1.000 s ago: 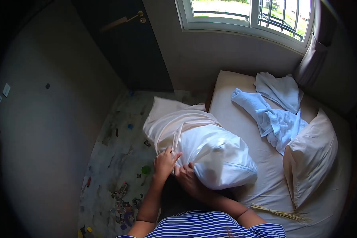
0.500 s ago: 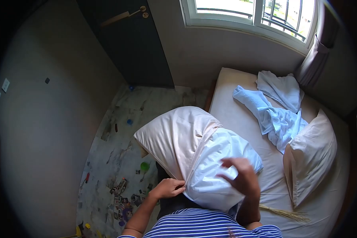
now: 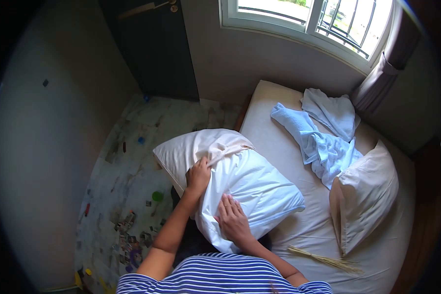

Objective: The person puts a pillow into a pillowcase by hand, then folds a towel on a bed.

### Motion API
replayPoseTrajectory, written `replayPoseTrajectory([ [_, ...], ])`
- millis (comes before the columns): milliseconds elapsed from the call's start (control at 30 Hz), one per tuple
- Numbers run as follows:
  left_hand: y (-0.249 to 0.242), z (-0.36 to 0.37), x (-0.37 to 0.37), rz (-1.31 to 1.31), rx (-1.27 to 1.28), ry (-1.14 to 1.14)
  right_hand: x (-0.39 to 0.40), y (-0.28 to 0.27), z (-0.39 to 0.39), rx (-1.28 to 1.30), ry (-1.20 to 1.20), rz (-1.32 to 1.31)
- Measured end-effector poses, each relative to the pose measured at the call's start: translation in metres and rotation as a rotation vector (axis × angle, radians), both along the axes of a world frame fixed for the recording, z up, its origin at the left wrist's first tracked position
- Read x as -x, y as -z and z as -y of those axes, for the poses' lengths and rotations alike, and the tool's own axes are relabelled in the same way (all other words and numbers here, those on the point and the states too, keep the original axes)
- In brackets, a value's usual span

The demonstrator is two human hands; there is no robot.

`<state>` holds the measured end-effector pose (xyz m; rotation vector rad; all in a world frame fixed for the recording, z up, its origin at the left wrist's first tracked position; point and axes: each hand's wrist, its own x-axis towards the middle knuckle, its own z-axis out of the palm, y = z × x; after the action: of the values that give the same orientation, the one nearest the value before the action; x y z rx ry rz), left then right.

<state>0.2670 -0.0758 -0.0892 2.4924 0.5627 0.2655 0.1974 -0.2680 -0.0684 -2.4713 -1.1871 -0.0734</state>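
A white pillow [image 3: 259,181] lies across my lap, its far left part inside a cream pillowcase [image 3: 186,147]. My left hand [image 3: 199,175] grips the edge of the pillowcase where it meets the white pillow, fingers closed on the cloth. Flat on the near part of the white pillow rests my right hand [image 3: 233,220], its fingers stretched out. The pillow's right corner reaches over the bed.
On the bed [image 3: 259,117] are light blue towels [image 3: 323,147], another cream pillow [image 3: 370,196] and a bundle of dry straw [image 3: 323,259]. Small items and a green round thing [image 3: 157,196] lie on the floor [image 3: 127,171]. A dark door [image 3: 157,54] stands behind.
My left hand has moved up along the pillowcase edge. My right hand has come down from above the pillow onto its surface. More of the white pillow shows, and the view has shifted.
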Motion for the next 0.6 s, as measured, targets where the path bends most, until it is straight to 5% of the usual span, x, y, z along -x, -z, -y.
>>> replayPoseTrajectory([
  [133,0.008,0.036,-0.009,0.091,0.165,0.059,-0.009,0.001,-0.006,-0.048,-0.027,-0.006],
  [233,0.017,0.052,0.021,0.296,0.136,0.368,-0.064,-0.039,0.018,-0.091,-0.225,-0.588],
  [267,0.017,0.057,0.036,0.260,0.216,0.434,-0.085,-0.021,0.032,-0.260,-0.107,-0.836],
  [300,0.012,0.060,0.050,0.222,0.298,0.498,-0.109,0.011,0.041,-0.743,-0.068,-1.284],
  [367,-0.001,0.053,0.073,0.095,0.228,0.625,-0.151,0.014,0.052,-0.891,0.223,-0.759],
  [433,-0.017,0.048,0.084,-0.026,0.230,0.583,-0.199,0.041,0.069,-0.659,0.443,-0.414],
  [500,-0.023,0.045,0.089,-0.005,0.227,0.526,-0.211,0.055,0.086,-0.250,0.586,-0.444],
  [567,-0.018,0.035,0.088,-0.044,0.143,0.567,-0.227,0.104,0.104,0.107,0.392,-0.725],
  [600,-0.018,0.031,0.088,-0.053,0.105,0.567,-0.223,0.136,0.115,-0.102,0.214,-0.740],
])
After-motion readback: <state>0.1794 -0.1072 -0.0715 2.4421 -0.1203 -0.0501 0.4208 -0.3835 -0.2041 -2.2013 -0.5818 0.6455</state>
